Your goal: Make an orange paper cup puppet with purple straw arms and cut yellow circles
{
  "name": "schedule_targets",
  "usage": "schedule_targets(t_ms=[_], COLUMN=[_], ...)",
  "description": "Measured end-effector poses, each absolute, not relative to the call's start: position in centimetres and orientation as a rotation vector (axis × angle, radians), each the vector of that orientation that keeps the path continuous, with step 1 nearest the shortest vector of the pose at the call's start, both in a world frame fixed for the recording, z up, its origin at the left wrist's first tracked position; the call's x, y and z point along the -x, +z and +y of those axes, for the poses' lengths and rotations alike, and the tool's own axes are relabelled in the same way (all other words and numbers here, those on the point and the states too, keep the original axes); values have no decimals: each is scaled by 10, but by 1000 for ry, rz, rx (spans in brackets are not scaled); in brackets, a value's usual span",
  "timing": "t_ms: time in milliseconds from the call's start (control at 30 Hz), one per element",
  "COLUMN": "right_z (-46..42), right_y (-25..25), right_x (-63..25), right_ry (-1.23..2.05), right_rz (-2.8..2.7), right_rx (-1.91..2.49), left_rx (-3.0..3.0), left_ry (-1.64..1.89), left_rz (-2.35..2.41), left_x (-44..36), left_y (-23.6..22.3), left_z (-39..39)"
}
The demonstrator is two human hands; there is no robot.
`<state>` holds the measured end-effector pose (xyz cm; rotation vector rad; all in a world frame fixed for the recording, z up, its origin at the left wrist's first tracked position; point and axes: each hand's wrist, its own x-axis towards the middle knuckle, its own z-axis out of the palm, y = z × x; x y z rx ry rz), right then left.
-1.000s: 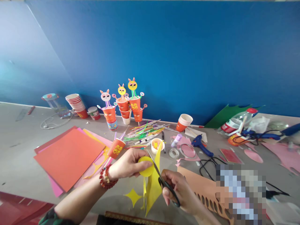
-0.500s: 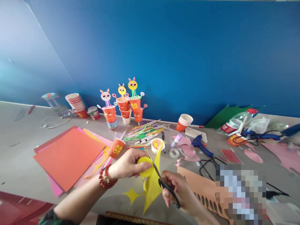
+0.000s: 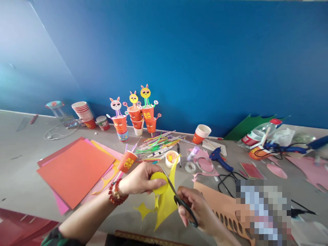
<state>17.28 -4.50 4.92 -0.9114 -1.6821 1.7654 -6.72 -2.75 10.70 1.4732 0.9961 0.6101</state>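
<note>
Pinched between the thumb and fingers of my left hand [image 3: 146, 179] is a round yellow paper disc [image 3: 157, 181]. A larger piece of yellow paper [image 3: 165, 205] with a pointed lower end hangs below and to the right of the disc. My right hand [image 3: 192, 205] grips a pair of scissors with dark handles [image 3: 184, 208]; the blades lie along the disc's right edge, against the yellow paper. A small star-like yellow scrap [image 3: 143, 210] hangs beneath my left hand. Behind my hands stands a white paper cup with yellow bits [image 3: 172, 159].
Cup figures with rabbit faces [image 3: 148, 112] stand by the blue wall. Coloured strips [image 3: 159, 147] lie before them. On the left are red-orange paper sheets [image 3: 77, 171] and stacked paper cups [image 3: 83, 112]. Tape, a glue stick and a blue glue gun [image 3: 220, 159] sit to the right.
The hanging yellow paper and the star-like scrap have swung slightly to the left and up. My hands and the scissors are almost where they were.
</note>
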Motion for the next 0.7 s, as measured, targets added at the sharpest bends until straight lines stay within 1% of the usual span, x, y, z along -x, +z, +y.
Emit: schedule_targets(t_ms=[167,367,700], right_z=[-45,-46,-47], right_y=[51,55,44], right_x=[-173,-172,-174], right_ry=[1775,1783,1790], right_rz=[-1642,-1628,-1613], right_rx=[919,996,1013], left_rx=[-1440,-1534,-1558], left_ry=[649,645,627], left_rz=[983,1001,996], left_x=[65,65,65], left_y=[109,109,106], left_z=[-29,-28,-28])
